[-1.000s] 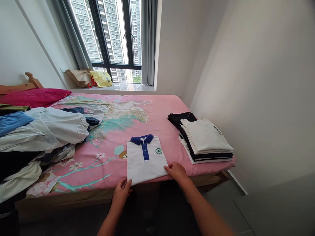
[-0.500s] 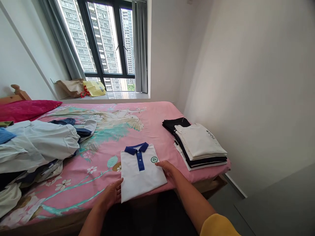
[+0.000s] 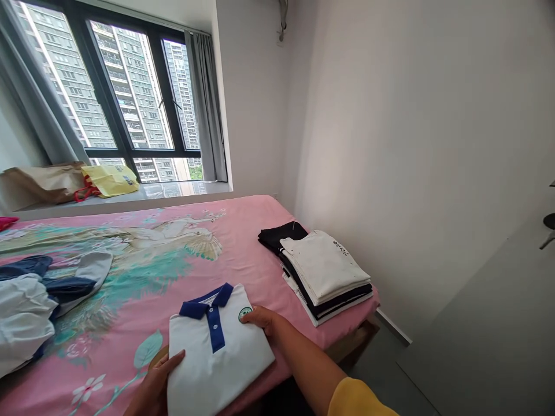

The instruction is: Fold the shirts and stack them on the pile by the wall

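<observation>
A folded white polo shirt (image 3: pixel 234 352) with a navy collar, navy button placket and round green chest badge is between my hands at the bed's front edge. My left hand (image 3: pixel 159 375) grips its left side, thumb on top and fingers hidden beneath. My right hand (image 3: pixel 262 319) grips the right side, its thumb by the badge and its other fingers under the cloth. To the right sits a stack of folded clothes (image 3: pixel 327 271), with a white garment bearing dark lettering on top and black and white ones below.
A pink flowered sheet (image 3: pixel 243 231) covers the bed. Loose white clothing (image 3: pixel 26 318) and dark blue clothing (image 3: pixel 65 289) lie at the left. A yellow bag (image 3: pixel 110 180) and a brown paper bag (image 3: pixel 47 182) rest on the windowsill. A wall (image 3: pixel 390 173) rises beyond the stack.
The view has swung right. My left hand has shifted from the polo shirt's side edge to a grip with its thumb on top. The shirt now appears lifted and closer.
</observation>
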Tool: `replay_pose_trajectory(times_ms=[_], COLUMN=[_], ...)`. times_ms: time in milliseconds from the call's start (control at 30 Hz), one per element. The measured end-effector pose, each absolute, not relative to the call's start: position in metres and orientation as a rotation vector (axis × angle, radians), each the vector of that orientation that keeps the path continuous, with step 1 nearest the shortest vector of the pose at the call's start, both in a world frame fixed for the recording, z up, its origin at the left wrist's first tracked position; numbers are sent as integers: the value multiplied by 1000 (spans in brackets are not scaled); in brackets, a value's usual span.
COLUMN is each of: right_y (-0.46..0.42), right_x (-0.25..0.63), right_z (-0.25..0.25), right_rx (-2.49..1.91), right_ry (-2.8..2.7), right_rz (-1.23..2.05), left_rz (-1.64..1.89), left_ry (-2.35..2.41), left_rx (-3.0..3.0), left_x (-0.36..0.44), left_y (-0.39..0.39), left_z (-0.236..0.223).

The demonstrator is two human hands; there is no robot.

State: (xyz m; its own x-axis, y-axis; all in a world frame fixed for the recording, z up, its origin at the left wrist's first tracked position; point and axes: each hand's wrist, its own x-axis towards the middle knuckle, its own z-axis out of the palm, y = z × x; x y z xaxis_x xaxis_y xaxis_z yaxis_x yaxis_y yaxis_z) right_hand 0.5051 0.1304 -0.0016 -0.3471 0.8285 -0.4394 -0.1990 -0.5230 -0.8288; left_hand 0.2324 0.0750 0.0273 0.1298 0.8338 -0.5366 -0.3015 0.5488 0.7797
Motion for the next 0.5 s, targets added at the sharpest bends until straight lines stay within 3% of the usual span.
replay_pose_trajectory(times_ms=[267, 500], right_y=[127, 121], right_x=[554, 680], right_z=[60, 164], right_rx=[-971, -928], right_ry=[-1006, -1101], right_rz=[1919, 1634], left_rz=[877, 941], left_ry=[1144, 989], left_rx=[404, 714], left_x=[272, 392], left_y=[80, 121], left_z=[81, 147])
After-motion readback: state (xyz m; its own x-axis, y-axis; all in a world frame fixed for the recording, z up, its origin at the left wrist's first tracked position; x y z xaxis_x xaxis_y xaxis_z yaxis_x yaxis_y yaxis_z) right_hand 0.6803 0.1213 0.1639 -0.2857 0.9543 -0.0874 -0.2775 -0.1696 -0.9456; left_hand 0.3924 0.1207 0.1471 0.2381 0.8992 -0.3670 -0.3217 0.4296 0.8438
